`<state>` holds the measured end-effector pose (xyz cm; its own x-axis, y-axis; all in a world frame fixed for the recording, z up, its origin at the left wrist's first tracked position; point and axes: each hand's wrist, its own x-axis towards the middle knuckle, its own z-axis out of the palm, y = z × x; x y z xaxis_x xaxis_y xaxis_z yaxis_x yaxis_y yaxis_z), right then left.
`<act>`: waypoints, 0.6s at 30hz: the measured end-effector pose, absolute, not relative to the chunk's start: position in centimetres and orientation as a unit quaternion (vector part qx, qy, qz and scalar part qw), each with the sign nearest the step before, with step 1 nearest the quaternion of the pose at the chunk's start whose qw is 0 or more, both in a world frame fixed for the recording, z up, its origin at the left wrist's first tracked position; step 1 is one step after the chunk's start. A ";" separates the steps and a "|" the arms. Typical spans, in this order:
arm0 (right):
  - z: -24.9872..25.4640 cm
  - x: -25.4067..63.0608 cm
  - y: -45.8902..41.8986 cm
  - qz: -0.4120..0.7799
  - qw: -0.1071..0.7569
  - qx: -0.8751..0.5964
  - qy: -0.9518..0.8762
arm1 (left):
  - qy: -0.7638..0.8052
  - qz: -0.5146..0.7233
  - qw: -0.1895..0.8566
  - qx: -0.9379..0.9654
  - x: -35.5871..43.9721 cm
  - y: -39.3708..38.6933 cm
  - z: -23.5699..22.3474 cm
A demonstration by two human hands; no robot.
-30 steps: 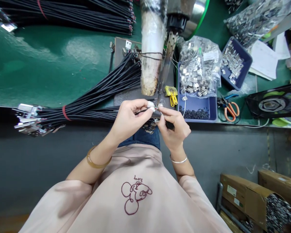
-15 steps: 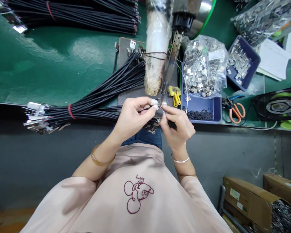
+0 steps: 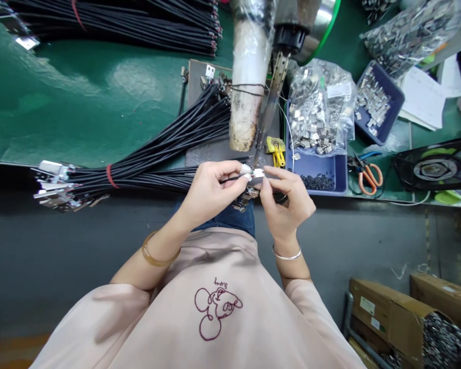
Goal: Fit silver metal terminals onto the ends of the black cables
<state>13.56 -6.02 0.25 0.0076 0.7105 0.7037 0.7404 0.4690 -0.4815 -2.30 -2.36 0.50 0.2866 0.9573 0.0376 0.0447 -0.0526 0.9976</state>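
Note:
My left hand is closed in a pinch on a thin black cable, with white wraps on its fingertips. A small white and silver USB connector shows at the cable's end, between my two hands. My right hand is just right of it, fingers curled, index fingertip near the connector's end. A thin white solder wire runs down behind my right fingers; its end is hidden. Directly above the connector is the tip of a soldering iron, held in a stand, beside a plastic-wrapped white tube.
Bundled black cables lie on the left, with another bundle behind. On the right are a blue tray with a bag of connectors, a smaller bin, orange-handled pliers and a black fan.
My right hand has shifted slightly right and down, away from the iron tip. The white and silver connector, mostly covered before, now shows between my hands. My left hand keeps its pinch.

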 end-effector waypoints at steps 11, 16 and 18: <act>1.3 13.4 -5.7 0.109 0.465 -0.551 -0.684 | 0.431 0.435 0.455 0.646 -2.3 -2.6 0.6; 1.3 13.5 -5.3 0.082 0.457 -0.540 -0.702 | 0.436 0.451 0.443 0.641 -2.1 -2.5 0.6; 1.4 13.5 -5.1 0.074 0.464 -0.531 -0.706 | 0.436 0.462 0.433 0.640 -2.0 -2.4 0.6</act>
<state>13.52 -5.13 1.36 -0.0066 0.8175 0.5759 0.6804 0.4257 -0.5965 -2.02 -2.44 0.62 0.1927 0.9577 0.2135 0.1578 -0.2450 0.9566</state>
